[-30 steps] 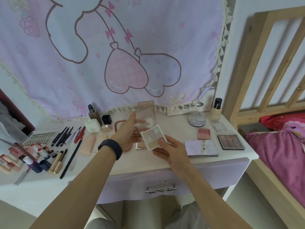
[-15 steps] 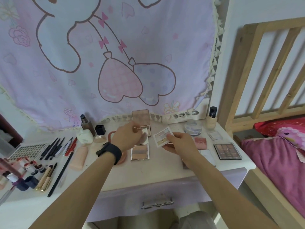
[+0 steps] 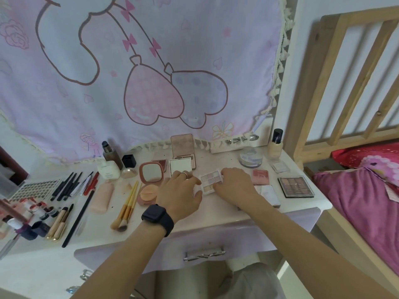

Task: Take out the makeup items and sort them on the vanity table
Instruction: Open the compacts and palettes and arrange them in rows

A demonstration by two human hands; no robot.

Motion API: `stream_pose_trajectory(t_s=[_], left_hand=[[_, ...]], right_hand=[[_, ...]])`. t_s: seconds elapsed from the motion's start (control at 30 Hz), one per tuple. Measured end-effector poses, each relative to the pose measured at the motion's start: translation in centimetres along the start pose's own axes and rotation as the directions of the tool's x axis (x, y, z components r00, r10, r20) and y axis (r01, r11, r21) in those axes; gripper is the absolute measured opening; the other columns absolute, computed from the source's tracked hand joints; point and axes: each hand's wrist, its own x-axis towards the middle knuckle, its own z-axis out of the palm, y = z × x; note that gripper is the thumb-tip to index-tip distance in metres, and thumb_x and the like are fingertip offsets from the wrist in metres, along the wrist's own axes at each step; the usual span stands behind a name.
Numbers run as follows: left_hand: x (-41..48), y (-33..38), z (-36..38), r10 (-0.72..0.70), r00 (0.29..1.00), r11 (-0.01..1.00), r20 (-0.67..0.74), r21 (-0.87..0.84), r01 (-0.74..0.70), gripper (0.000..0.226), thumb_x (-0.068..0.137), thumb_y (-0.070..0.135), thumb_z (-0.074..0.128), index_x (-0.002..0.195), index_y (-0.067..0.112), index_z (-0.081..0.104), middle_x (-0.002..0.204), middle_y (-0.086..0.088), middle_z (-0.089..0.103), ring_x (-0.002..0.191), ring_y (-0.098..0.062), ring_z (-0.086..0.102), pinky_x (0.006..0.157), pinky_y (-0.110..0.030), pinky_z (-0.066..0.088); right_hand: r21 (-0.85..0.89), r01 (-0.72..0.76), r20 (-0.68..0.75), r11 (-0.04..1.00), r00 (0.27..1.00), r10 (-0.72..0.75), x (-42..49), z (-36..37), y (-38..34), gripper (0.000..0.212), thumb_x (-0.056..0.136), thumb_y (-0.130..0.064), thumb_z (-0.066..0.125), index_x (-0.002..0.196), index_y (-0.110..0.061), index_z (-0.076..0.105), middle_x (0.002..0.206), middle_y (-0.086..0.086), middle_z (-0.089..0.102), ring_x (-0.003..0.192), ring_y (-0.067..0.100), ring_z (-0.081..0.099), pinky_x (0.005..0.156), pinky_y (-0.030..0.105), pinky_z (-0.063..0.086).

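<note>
Item under handling: small pastel palette (image 3: pixel 210 181), lying flat and lid-open near the centre of the table (image 3: pixel 216 214), between the two hands.

Change noted: a second ago the palette was held clear of the table in the right hand; it is now set down. The left hand has come across from the open white compact (image 3: pixel 181 167) at 11 o'clock. Judgement: placement of this item is almost done, with only squaring-up and release left.

Right hand (image 3: pixel 235 186): palm down at 3 o'clock of the palette, fingers curled narrow onto its right edge, holding it. Thumb hidden.

Left hand (image 3: pixel 181 190): palm down at 9 o'clock, wrist bearing a black watch (image 3: pixel 157 219), fingers bent with tips at the palette's left edge. Whether they pinch or merely steady cannot be told.

Surroundings: pink square compact (image 3: pixel 260 176) and dark palette (image 3: pixel 295 186) further out at 3 o'clock; round mirror compact (image 3: pixel 151 172) at 9 o'clock; yellow-handled brushes (image 3: pixel 127 208) at 8 o'clock.
</note>
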Motion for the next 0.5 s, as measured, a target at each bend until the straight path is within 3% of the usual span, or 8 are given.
stream_pose_trajectory(t_s=[0.13,0.27,0.4,0.5], left_hand=[[-1.3,0.2,0.5,-0.111,0.993,0.994,-0.047,-0.027,0.11,0.05,0.092,0.041,0.051,0.141,0.032,0.047,0.149,0.004,0.043,0.137,-0.023,0.037,0.11,-0.036,0.035],[-1.8,0.4,1.0,-0.203,0.979,0.976,-0.01,-0.08,0.201,0.057,0.092,0.039,0.052,0.146,0.026,0.037,0.152,-0.003,0.035,0.136,-0.031,0.039,0.103,-0.04,0.043],[-1.9,1.0,1.5,-0.303,0.953,0.932,-0.005,-0.211,0.296,0.06,0.092,0.046,0.055,0.144,0.022,0.037,0.15,-0.008,0.034,0.137,-0.035,0.034,0.108,-0.046,0.038],[-1.8,1.1,1.8,-0.336,0.942,0.914,-0.008,-0.243,0.324,0.057,0.092,0.041,0.057,0.142,0.022,0.038,0.15,-0.009,0.034,0.138,-0.033,0.033,0.109,-0.044,0.036]], right_hand=[[-0.179,0.068,-0.079,0.981,0.993,-0.083,-1.1,0.8,0.1,0.044,0.097,-0.041,0.053,0.134,-0.018,0.05,0.133,0.008,0.048,0.122,0.029,0.043,0.09,0.038,0.043],[-0.33,0.058,-0.125,0.942,0.987,-0.105,-1.6,1.5,-0.5,0.07,0.09,-0.067,0.051,0.144,-0.023,0.039,0.137,0.007,0.053,0.127,0.031,0.039,0.098,0.042,0.033],[-0.341,0.029,-0.126,0.94,0.989,-0.076,-1.4,2.1,-1.0,0.09,0.084,-0.08,0.048,0.147,-0.018,0.032,0.13,0.009,0.06,0.12,0.031,0.045,0.096,0.044,0.033],[-0.334,0.021,-0.132,0.942,0.989,-0.068,-1.1,2.6,-1.1,0.087,0.086,-0.076,0.047,0.147,-0.016,0.031,0.128,0.009,0.061,0.118,0.03,0.047,0.095,0.045,0.032]])
